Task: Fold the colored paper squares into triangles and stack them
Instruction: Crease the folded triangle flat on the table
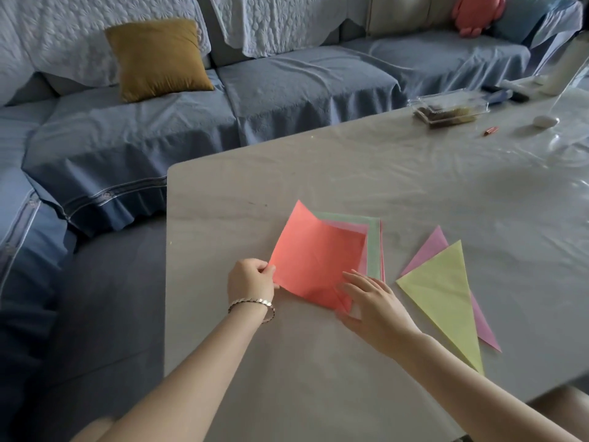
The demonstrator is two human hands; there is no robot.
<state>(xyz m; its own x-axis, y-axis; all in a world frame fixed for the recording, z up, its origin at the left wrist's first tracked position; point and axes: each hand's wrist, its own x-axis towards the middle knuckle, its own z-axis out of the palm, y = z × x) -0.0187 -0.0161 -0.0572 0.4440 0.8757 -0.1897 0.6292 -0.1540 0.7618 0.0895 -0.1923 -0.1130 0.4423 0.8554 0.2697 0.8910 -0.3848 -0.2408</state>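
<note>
Blue-covered sofa (287, 90) wraps behind a grey table (318, 362). Mid-table, a coral sheet (315, 256) lies askew atop the stack of coloured squares (374, 247). At the stack's 4 o'clock, a yellow triangle (443, 295) overlaps a purple triangle (428, 247). The left hand (251, 279) pinches the sheet's 8 o'clock corner between thumb and curled fingers. The right hand (373, 301), fingers straight, presses flat on its 5 o'clock corner.
</note>
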